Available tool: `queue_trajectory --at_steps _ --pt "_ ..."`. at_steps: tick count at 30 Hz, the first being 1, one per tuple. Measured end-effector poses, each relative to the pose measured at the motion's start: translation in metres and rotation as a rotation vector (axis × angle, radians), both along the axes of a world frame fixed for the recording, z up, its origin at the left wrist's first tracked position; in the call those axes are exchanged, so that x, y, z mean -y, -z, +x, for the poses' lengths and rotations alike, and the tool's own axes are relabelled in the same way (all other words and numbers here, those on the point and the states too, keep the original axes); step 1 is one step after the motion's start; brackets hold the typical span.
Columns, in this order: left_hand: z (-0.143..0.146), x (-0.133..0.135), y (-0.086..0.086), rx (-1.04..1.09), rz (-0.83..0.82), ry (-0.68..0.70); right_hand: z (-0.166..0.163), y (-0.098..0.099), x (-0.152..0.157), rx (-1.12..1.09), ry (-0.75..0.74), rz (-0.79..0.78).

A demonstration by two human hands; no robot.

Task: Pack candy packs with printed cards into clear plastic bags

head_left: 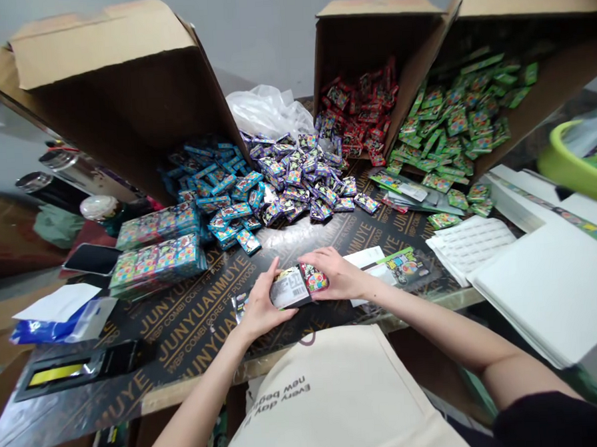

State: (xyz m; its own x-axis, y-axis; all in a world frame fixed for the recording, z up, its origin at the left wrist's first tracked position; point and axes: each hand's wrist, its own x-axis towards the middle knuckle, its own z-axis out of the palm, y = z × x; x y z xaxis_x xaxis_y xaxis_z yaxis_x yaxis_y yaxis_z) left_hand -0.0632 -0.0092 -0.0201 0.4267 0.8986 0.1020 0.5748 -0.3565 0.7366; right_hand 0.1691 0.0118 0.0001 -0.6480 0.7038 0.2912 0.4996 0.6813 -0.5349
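Observation:
My left hand (259, 304) is closed around a small flat package (288, 288) with a black edge and a white barcode label facing up. At its right end, my right hand (334, 273) grips a small red candy-style packet (314, 277) with colourful print. The packet touches the package; whether it is partly inside I cannot tell. Just right of my right hand lie a white slip (364, 257) and a clear wrapper with a green printed header (401, 266). Beyond my hands spreads a loose pile of purple packets (296, 173), beside blue packets (232, 203).
Cardboard boxes lie on their sides at the back: one with red packets (365, 106), one with green packets (458, 118), one (122, 106) by the blue pile. Stacked wrapped packs (155, 261) and a phone (91, 258) are left. White sheets (552, 283) lie right.

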Motion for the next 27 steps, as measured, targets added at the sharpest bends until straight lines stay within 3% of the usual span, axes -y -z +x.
queue_trajectory --at_steps 9,16,18,23,27 --pt "-0.004 -0.006 -0.004 0.045 -0.081 -0.01 0.017 -0.007 -0.009 -0.057 -0.033 -0.044" --pt "0.005 -0.002 -0.007 0.001 -0.003 0.06 0.005 -0.013 -0.011 0.155 -0.18 0.082" --pt "0.006 -0.001 -0.008 0.014 0.017 0.009 0.003 -0.014 -0.009 0.177 -0.14 0.111" --pt "0.006 -0.007 -0.01 -0.021 0.072 -0.209 -0.006 -0.008 0.011 0.126 0.22 0.1" --pt "0.011 -0.016 -0.005 -0.076 0.128 -0.187 0.007 0.007 0.008 0.177 0.248 0.081"
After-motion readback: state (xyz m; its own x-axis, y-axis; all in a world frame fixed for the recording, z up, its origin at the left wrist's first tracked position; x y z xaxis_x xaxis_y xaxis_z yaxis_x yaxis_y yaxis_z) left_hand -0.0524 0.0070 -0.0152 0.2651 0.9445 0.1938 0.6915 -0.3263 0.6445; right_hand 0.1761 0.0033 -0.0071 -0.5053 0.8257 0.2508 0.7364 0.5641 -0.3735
